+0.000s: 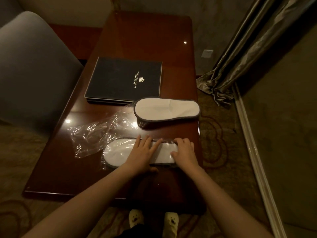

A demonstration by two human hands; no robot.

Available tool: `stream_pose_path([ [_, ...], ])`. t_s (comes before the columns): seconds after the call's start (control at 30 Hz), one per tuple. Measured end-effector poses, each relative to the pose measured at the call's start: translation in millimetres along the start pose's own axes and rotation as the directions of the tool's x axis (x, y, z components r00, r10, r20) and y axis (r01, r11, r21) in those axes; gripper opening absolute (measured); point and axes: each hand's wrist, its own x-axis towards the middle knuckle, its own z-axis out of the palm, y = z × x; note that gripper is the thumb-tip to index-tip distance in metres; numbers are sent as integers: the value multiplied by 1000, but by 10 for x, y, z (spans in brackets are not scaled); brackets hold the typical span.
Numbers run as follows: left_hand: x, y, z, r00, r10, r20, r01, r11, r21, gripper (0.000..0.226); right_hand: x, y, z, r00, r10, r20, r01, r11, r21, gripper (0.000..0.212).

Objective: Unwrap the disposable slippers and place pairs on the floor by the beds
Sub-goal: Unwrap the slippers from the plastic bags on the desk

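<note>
A white slipper pack [118, 152] in clear plastic lies near the front of the dark wooden table [147, 42]. My left hand [143, 152] lies flat across its middle, fingers straight, thumb at the pack's near edge. My right hand [184, 152] grips the pack's right end, fingers curled over the far edge and thumb on top. An unwrapped white slipper pair [167, 109] with grey trim lies stacked farther back on the right. An empty clear wrapper [96, 133] lies crumpled to the left.
A black hotel folder [124, 79] sits behind the slippers. A grey armchair [30, 69] stands to the left. Curtains [243, 54] hang at the right, above patterned carpet [221, 134]. My feet in yellow slippers [153, 220] show under the table's front edge.
</note>
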Motion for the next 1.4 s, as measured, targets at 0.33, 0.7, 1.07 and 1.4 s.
stream_pose_path([
  [0.33, -145, 120, -153, 984, -95, -151, 82, 993, -90, 105, -241, 119, -137, 946, -33, -324, 75, 990, 118, 8],
  [0.7, -461, -156, -529, 930, -211, -301, 109, 940, -322, 109, -85, -19, -644, 903, 143, -405, 77, 873, 482, 13],
  [1.07, -596, -148, -571, 892, -205, -404, 112, 964, -241, 108, -181, -609, -806, 916, -380, -127, 396, 908, 139, 33],
  [1.4, -594, -271, -523, 899, -191, -393, 136, 977, -164, 124, -108, -588, -1110, 886, -406, -222, 447, 876, 180, 27],
])
